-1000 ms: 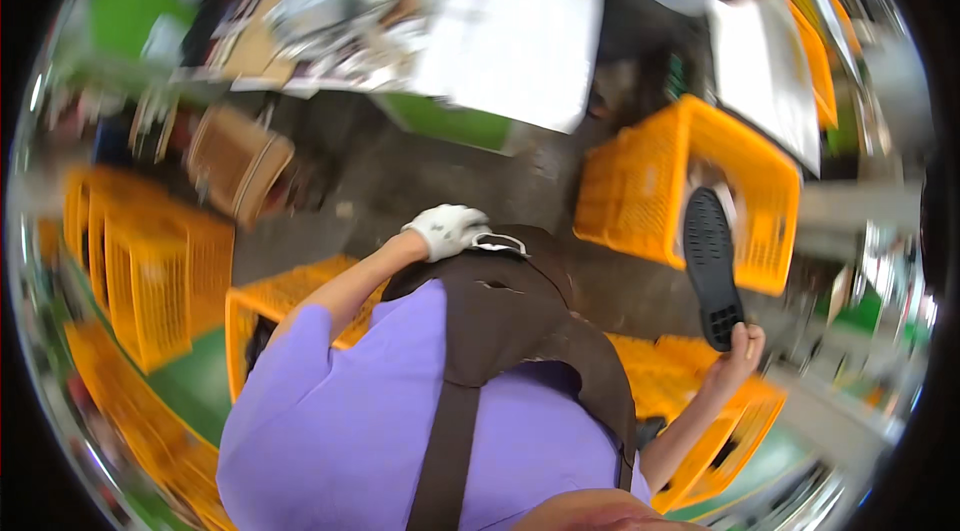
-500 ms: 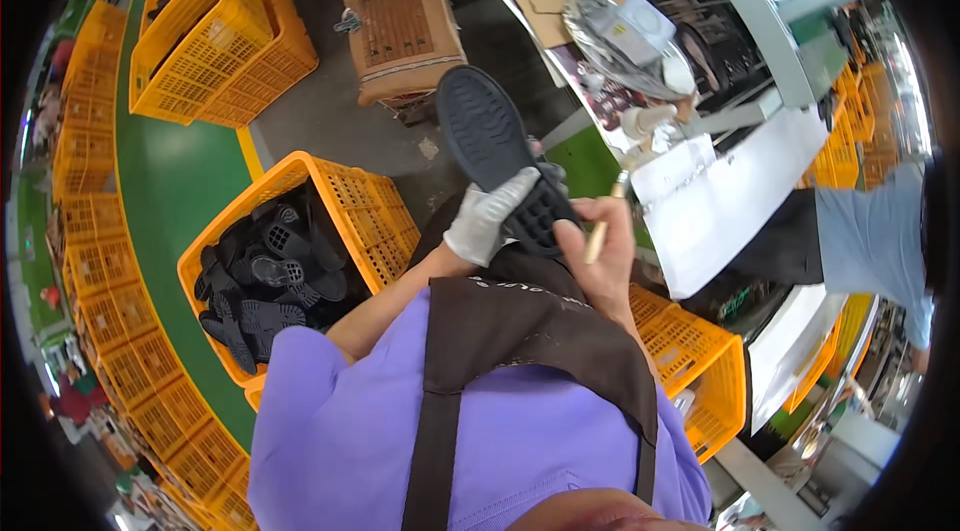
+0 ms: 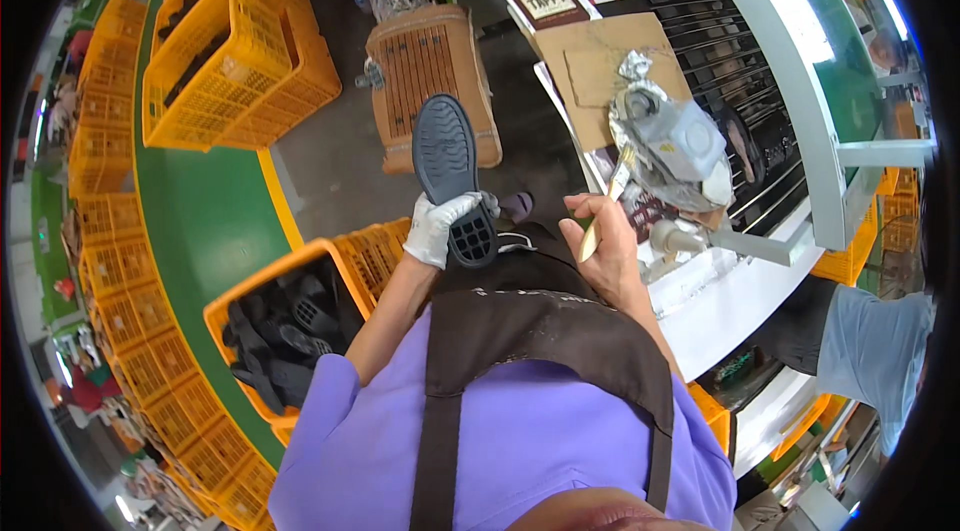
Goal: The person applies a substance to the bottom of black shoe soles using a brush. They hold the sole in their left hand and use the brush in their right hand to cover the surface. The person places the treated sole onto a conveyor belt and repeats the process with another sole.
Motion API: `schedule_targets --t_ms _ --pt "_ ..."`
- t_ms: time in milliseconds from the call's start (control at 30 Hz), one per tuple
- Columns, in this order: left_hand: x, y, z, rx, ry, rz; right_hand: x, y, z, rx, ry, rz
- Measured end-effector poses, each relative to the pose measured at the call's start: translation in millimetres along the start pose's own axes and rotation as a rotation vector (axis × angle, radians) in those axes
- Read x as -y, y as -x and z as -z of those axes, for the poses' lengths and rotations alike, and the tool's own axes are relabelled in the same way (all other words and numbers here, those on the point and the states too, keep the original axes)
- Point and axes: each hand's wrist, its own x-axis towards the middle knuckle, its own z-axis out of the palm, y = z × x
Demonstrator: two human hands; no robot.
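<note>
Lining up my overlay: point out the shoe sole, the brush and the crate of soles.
shoe sole (image 3: 445, 146), head view, mid tread face.
brush (image 3: 603, 209), head view, pale handle above the right hand.
crate of soles (image 3: 262, 283), head view, orange top rim.

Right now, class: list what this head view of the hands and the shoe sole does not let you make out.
- Shoe sole: its heel end is covered by the gloved left hand; its other face is turned away.
- Brush: the right hand hides the lower handle; the bristles blur into the foil-wrapped pot.
- Orange crate: the sleeve hides its near side; the dark soles inside are too tangled to count.
</note>
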Motion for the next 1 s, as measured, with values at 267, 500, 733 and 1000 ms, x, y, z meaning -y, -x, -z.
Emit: schedule_targets --t_ms 267,500,733,1000 --pt "-48 -81 11 -0.044 0.061 0.028 -5 -89 3 0.056 0.055 0.192" --pt "-81 -131 -29 0.147 -0.038 0.166 -10 -92 23 -0.164 0.047 0.119" --pt "-116 -206 -113 0.541 -0.357 0.177 -20 -86 30 -0.485 0.066 0.009" --pt "-118 -302 -184 0.755 -0.382 0.263 -42 -135 35 -0.626 0.082 -0.118"
